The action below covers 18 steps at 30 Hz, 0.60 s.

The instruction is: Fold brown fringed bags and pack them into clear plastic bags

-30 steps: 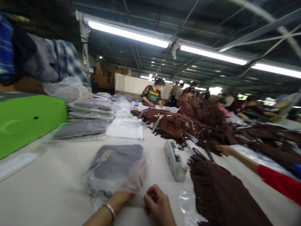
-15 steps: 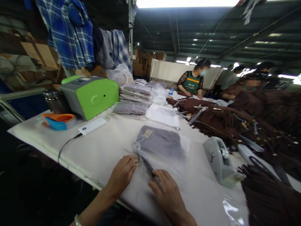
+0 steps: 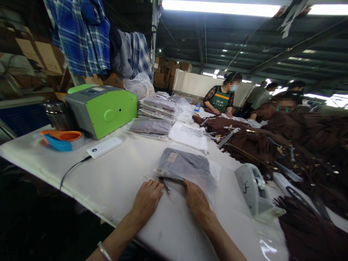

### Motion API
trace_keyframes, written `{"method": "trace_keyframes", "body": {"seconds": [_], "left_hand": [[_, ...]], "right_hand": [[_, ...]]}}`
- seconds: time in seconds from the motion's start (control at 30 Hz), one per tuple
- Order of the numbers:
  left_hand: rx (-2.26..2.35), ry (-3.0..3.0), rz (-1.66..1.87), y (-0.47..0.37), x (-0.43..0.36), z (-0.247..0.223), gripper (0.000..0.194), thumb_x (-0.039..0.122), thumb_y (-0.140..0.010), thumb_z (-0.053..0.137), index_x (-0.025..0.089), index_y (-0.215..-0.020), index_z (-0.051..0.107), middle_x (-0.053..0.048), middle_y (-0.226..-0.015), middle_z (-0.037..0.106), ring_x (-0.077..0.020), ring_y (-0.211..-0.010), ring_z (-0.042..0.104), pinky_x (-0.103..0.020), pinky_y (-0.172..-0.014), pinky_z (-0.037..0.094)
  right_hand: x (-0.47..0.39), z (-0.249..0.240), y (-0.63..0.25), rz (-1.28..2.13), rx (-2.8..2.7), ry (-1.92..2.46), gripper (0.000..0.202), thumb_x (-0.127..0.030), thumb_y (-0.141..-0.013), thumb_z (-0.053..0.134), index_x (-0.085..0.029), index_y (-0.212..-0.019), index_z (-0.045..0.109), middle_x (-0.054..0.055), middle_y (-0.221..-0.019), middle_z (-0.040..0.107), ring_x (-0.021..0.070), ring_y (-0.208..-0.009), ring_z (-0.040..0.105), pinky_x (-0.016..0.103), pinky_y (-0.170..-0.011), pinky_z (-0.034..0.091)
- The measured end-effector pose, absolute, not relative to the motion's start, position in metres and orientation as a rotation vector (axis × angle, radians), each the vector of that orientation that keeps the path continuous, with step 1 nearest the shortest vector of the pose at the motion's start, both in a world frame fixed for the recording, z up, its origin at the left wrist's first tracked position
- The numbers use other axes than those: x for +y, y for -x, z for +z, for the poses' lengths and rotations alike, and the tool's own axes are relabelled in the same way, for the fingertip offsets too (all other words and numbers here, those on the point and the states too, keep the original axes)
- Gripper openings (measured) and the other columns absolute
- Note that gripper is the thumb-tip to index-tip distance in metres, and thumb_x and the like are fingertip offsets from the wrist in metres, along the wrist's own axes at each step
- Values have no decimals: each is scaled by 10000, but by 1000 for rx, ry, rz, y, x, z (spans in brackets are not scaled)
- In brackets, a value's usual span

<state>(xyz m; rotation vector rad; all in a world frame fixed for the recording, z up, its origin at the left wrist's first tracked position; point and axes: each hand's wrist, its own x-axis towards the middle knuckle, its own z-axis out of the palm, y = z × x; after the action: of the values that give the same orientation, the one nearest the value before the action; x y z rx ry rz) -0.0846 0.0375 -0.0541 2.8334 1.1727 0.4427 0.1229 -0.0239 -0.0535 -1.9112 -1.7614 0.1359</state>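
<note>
A folded grey garment (image 3: pixel 187 163) with a tan tag lies in a clear plastic bag on the white table (image 3: pixel 114 181). My left hand (image 3: pixel 148 197) rests at the bag's near left corner, fingers curled down; what they hold, if anything, is hidden. Beside its fingertips, a small dark strap end with a metallic tip (image 3: pixel 165 185) sticks out. At the bag's near edge, my right hand (image 3: pixel 196 197) has its fingers pressed together on a dark strap (image 3: pixel 176 180) that runs along the bag's opening.
A tape dispenser (image 3: pixel 251 192) stands at the right, near brown fringed garments (image 3: pixel 252 141). Behind the bag are bagged grey garments (image 3: pixel 149 126). A green machine (image 3: pixel 108 112), a steel flask (image 3: pixel 56 114) and a white power bank (image 3: pixel 104 147) are at the left. A person (image 3: pixel 221 96) works across the table.
My right hand has moved forward to the bag's near edge, and the dark strap has swung from pointing toward me to lying across the opening. My left hand has shifted slightly right.
</note>
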Motion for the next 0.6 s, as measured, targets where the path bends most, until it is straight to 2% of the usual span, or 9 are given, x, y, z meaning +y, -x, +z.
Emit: {"method": "trace_keyframes", "body": {"seconds": [0.13,0.23,0.33,0.47,0.6], "left_hand": [[1150,-2891,385,81,40,-51,250,130,-929,468,207,-1125,603,-60,-1013,626,-252,-940,572,-410,-815,472],[1093,-2918,402,78,42,-55,339,76,-921,434,198,-1204,575,-72,-1069,619,-245,-970,573,-396,-832,480],[1065,-2957,451,75,45,-61,421,27,-893,406,193,-1247,561,-88,-1160,613,-245,-1024,574,-391,-857,485],[931,-3062,521,71,51,-72,432,-15,-848,397,203,-1133,638,-62,-1103,670,-244,-1051,592,-386,-892,484],[853,-3141,496,75,69,-76,374,-3,-821,418,209,-964,690,-40,-945,710,-228,-891,655,-371,-825,516]], "right_hand": [[-30,-46,-117,118,-1773,1857,235,-246,-936,446,-216,-885,673,62,-916,715,218,-924,644,329,-850,459],[-30,-42,-101,87,-1777,1828,155,-321,-882,589,-211,-945,677,69,-995,706,237,-998,628,348,-907,433],[-24,-42,-92,125,-1787,1909,149,-253,-862,605,-209,-990,669,59,-957,718,239,-907,661,335,-819,456],[-11,-47,-91,132,-1800,1986,131,-147,-867,557,-224,-892,660,26,-855,726,214,-778,676,289,-689,466],[4,-53,-86,-6,-1807,1899,139,-156,-807,646,-249,-911,651,9,-943,706,222,-866,666,308,-771,494]]}}
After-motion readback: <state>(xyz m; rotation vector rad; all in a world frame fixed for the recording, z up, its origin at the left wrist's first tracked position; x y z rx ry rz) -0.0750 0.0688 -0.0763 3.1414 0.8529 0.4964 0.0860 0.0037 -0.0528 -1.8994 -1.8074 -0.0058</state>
